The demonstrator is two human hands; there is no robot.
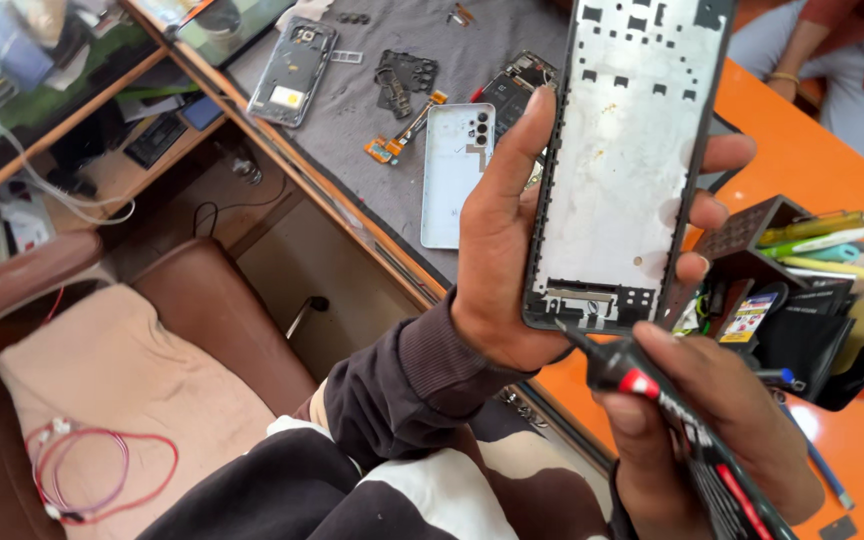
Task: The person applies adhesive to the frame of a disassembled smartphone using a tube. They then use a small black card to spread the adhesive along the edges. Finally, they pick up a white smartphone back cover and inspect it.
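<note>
Phone frame of bare grey metal with a black rim [624, 150] stands upright in our left hand [512, 250], thumb on one edge, three fingertips curled over the other. Our right hand [712, 420] is closed around a black tube with a red band [652, 385], its thin nozzle touching the frame's bottom edge. Behind, on the grey mat [512, 30], lie one white phone back cover [455, 170] and one second grey frame [294, 70].

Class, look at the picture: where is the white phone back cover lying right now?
In the head view, the white phone back cover lies flat on the grey work mat, just left of the left hand, beside an orange flex cable.
</note>
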